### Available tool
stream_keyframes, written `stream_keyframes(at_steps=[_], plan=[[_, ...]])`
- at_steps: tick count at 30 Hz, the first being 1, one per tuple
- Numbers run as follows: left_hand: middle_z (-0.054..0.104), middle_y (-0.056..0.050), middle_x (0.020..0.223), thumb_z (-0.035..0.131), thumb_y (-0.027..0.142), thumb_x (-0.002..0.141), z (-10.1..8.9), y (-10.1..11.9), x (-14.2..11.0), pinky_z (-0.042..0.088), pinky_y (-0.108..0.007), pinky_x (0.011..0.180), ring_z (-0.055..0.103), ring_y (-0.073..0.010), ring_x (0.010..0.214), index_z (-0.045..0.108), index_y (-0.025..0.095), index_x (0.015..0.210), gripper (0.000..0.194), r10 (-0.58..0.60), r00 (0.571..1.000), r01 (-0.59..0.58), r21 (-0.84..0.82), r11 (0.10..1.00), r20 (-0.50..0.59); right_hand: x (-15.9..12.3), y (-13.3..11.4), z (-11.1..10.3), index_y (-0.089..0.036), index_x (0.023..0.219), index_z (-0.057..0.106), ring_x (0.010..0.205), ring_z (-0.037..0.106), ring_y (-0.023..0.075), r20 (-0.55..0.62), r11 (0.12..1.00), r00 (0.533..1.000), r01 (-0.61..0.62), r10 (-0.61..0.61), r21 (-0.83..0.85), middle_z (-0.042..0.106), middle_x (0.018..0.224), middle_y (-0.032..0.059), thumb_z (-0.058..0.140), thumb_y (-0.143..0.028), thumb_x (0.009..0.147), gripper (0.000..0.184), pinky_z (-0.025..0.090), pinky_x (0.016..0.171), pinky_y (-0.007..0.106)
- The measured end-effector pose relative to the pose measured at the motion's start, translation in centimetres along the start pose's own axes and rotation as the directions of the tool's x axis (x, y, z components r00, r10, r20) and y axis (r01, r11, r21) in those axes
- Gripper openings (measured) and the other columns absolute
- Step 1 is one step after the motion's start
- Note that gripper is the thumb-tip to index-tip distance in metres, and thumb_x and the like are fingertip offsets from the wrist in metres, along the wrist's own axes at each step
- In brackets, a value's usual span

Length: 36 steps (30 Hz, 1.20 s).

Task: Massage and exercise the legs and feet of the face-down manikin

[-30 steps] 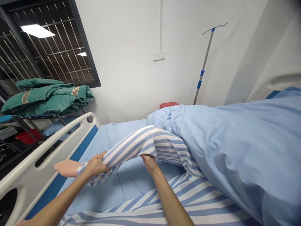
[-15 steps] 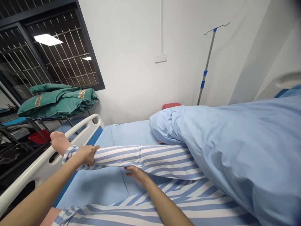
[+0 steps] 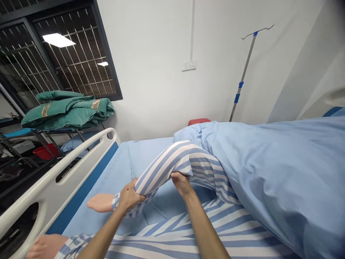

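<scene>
From my head camera I am looking down at my left hand [image 3: 129, 196], which is clamping the striped trouser leg [image 3: 159, 171] of what looks like a care manikin [image 3: 207, 172] just above its bare foot [image 3: 101, 202], while my right hand [image 3: 182, 183] is cupping closed under the raised knee [image 3: 179, 149]. The knee is bending up beside the edge of the blue duvet [image 3: 269, 172], and the other foot [image 3: 45, 247] is lying near the white bed rail [image 3: 61, 162]. The risk I am judging is the cloth slipping through my left hand, since I am gripping fabric rather than the limb, letting the leg drop onto the sheet [image 3: 105, 180] or knock the rail
</scene>
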<state>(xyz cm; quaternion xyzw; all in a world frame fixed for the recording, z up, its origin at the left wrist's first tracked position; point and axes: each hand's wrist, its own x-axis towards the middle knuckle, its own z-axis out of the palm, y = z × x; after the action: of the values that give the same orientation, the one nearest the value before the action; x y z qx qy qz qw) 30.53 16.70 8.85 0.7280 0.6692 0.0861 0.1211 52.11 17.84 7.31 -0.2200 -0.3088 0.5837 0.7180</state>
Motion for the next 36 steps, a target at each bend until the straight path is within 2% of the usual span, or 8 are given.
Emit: stream_keyframes(at_steps=[4, 8, 12, 16, 19, 22, 29, 36], plan=[[0.064, 0.001, 0.088, 0.064, 0.033, 0.057, 2.4, 0.4, 0.1, 0.039, -0.025, 0.066, 0.059, -0.0193, 0.084, 0.050, 0.026, 0.102, 0.047, 0.014, 0.999, -0.016, -0.078, 0.997, -0.034, 0.0, -0.2, -0.5, -0.024, 0.083, 0.067, 0.106, 0.050, 0.0251, -0.047, 1.000, 0.999, 0.000, -0.002, -0.029, 0.068, 0.086, -0.0013, 0.060, -0.014, 0.049, 0.036, 0.035, 0.097, 0.041], [0.062, 0.002, 0.083, 0.064, 0.034, 0.056, 0.8, -1.4, 1.0, 0.037, -0.024, 0.061, 0.059, -0.0192, 0.080, 0.051, 0.027, 0.097, 0.043, 0.049, 0.998, -0.050, -0.032, 0.998, -0.029, 0.0, 0.4, -0.3, -0.024, 0.089, 0.066, 0.106, 0.050, 0.0249, -0.016, 0.999, 1.000, 0.022, -0.022, -0.030, 0.068, 0.088, -0.0013, 0.062, -0.015, 0.052, 0.038, 0.036, 0.096, 0.042], [0.063, 0.001, 0.084, 0.064, 0.034, 0.054, -3.3, -3.7, 1.8, 0.038, -0.026, 0.061, 0.059, -0.0207, 0.079, 0.049, 0.027, 0.095, 0.045, 0.103, 0.995, -0.102, 0.108, 0.989, -0.005, -0.3, 1.2, 0.3, -0.025, 0.091, 0.066, 0.103, 0.052, 0.0237, 0.049, 1.000, 0.999, -0.009, 0.010, -0.026, 0.068, 0.086, -0.0011, 0.066, -0.018, 0.057, 0.035, 0.038, 0.093, 0.041], [0.064, -0.002, 0.091, 0.063, 0.039, 0.053, -9.3, -5.1, 2.4, 0.040, -0.029, 0.062, 0.060, -0.0251, 0.082, 0.049, 0.028, 0.095, 0.046, 0.140, 0.989, -0.146, 0.342, 0.928, 0.043, -0.9, 2.8, 1.0, -0.025, 0.088, 0.066, 0.098, 0.054, 0.0230, 0.143, 0.997, 0.986, -0.078, 0.080, -0.020, 0.068, 0.085, 0.0001, 0.066, -0.023, 0.062, 0.026, 0.040, 0.089, 0.041], [0.064, -0.006, 0.093, 0.062, 0.042, 0.052, -13.4, -5.2, 2.6, 0.042, -0.032, 0.062, 0.060, -0.0272, 0.081, 0.050, 0.026, 0.097, 0.049, 0.171, 0.978, -0.208, 0.486, 0.849, 0.119, -1.6, 4.8, 1.4, -0.025, 0.080, 0.066, 0.098, 0.054, 0.0219, 0.112, 0.979, 0.973, -0.204, 0.202, 0.006, 0.067, 0.087, -0.0002, 0.066, -0.024, 0.063, 0.018, 0.042, 0.087, 0.039], [0.064, -0.008, 0.090, 0.063, 0.039, 0.050, -15.4, -4.9, 2.4, 0.044, -0.034, 0.063, 0.060, -0.0285, 0.079, 0.052, 0.024, 0.097, 0.050, 0.183, 0.971, -0.240, 0.591, 0.770, 0.157, -2.6, 7.2, 1.6, -0.023, 0.073, 0.065, 0.092, 0.054, 0.0209, 0.046, 0.944, 0.949, -0.316, 0.313, 0.096, 0.066, 0.085, 0.0001, 0.066, -0.026, 0.062, 0.012, 0.044, 0.083, 0.039], [0.065, -0.011, 0.090, 0.064, 0.035, 0.046, -14.8, -5.1, 1.4, 0.045, -0.037, 0.064, 0.061, -0.0303, 0.078, 0.054, 0.021, 0.097, 0.053, 0.171, 0.965, -0.259, 0.625, 0.736, 0.198, -4.1, 9.9, 1.3, -0.022, 0.075, 0.061, 0.080, 0.057, 0.0191, 0.067, 0.868, 0.894, -0.447, 0.444, 0.218, 0.065, 0.081, 0.0003, 0.064, -0.025, 0.063, 0.012, 0.045, 0.076, 0.037], [0.064, -0.009, 0.092, 0.062, 0.038, 0.051, -14.1, -5.4, 0.8, 0.043, -0.033, 0.063, 0.061, -0.0276, 0.079, 0.051, 0.023, 0.098, 0.050, 0.151, 0.978, -0.206, 0.543, 0.814, 0.145, -3.0, 7.5, 1.6, -0.022, 0.078, 0.065, 0.089, 0.056, 0.0202, 0.072, 0.922, 0.936, -0.352, 0.345, 0.159, 0.066, 0.089, 0.0011, 0.065, -0.026, 0.064, 0.015, 0.043, 0.084, 0.039]])
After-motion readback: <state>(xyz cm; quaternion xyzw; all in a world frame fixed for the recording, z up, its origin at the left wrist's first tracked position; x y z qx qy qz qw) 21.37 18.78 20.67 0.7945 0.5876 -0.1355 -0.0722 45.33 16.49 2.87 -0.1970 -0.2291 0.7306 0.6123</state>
